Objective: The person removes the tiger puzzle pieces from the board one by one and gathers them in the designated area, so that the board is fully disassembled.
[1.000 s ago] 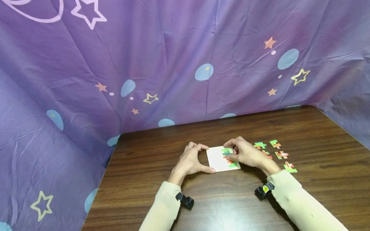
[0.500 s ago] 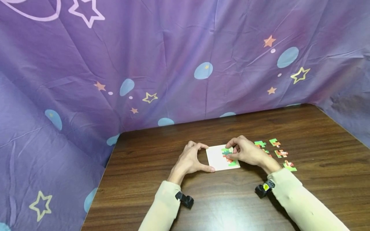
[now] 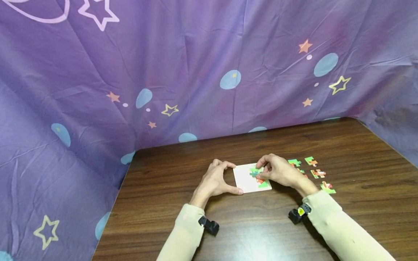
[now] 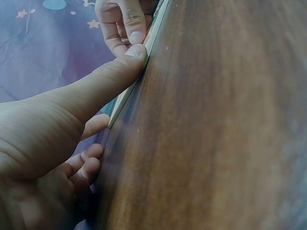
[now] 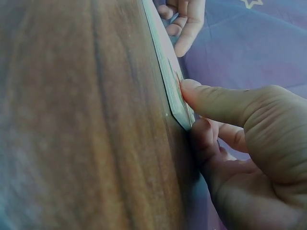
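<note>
A thin square puzzle board (image 3: 244, 179), mostly white, lies flat on the table. My left hand (image 3: 213, 181) grips its left end, index finger at the far corner and thumb on the near edge. Over the board's right side, my right hand (image 3: 277, 170) pinches a green jigsaw piece (image 3: 254, 172) between thumb and fingers, low on the board's surface. An orange-and-green jigsaw piece (image 3: 262, 184) lies in the board's near right corner. In the right wrist view the thumb (image 5: 211, 98) touches the top of the board, and the held piece is mostly hidden.
Right of the board lie several loose jigsaw pieces (image 3: 318, 174); some are partly hidden behind my right hand. The brown wooden table (image 3: 248, 224) ends at a purple cloth (image 3: 196, 72) behind and at the left.
The green piece under my right fingers has shifted slightly left and turned a little. My right fingertips have moved a little. The left hand keeps its grip on the board.
</note>
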`<control>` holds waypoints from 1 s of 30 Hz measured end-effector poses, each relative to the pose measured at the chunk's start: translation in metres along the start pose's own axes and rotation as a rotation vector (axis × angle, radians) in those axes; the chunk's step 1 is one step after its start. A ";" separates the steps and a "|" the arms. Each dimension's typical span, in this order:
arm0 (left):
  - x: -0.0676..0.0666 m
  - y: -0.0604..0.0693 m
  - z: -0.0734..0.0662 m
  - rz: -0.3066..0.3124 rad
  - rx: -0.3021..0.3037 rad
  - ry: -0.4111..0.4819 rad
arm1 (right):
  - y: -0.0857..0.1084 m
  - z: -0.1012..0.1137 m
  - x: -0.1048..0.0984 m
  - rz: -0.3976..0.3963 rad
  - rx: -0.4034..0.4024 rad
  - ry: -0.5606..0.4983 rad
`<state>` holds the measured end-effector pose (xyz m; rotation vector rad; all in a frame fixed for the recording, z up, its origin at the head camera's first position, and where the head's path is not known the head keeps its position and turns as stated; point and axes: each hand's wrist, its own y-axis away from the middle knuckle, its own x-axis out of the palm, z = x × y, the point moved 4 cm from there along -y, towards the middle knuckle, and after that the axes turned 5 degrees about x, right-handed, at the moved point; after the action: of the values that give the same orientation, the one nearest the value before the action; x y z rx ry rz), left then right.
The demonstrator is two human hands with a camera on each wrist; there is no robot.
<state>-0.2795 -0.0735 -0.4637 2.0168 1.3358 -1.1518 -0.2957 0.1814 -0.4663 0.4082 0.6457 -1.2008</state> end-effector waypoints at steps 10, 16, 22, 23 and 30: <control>0.001 0.000 -0.001 0.006 -0.001 -0.002 | 0.002 -0.001 -0.001 -0.014 -0.027 0.049; 0.000 0.001 -0.001 0.004 -0.002 0.006 | 0.003 0.002 -0.001 -0.009 -0.015 0.029; 0.002 0.001 0.001 0.003 -0.003 0.007 | 0.006 0.009 -0.010 -0.024 -0.035 -0.036; 0.002 0.001 0.001 0.004 -0.003 0.006 | 0.007 0.011 -0.014 -0.025 -0.041 -0.046; 0.000 0.000 0.000 -0.001 0.000 -0.002 | 0.013 0.023 -0.048 -0.080 -0.069 -0.049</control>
<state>-0.2790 -0.0734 -0.4638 2.0143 1.3360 -1.1543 -0.2882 0.2063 -0.4177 0.2962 0.6647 -1.2570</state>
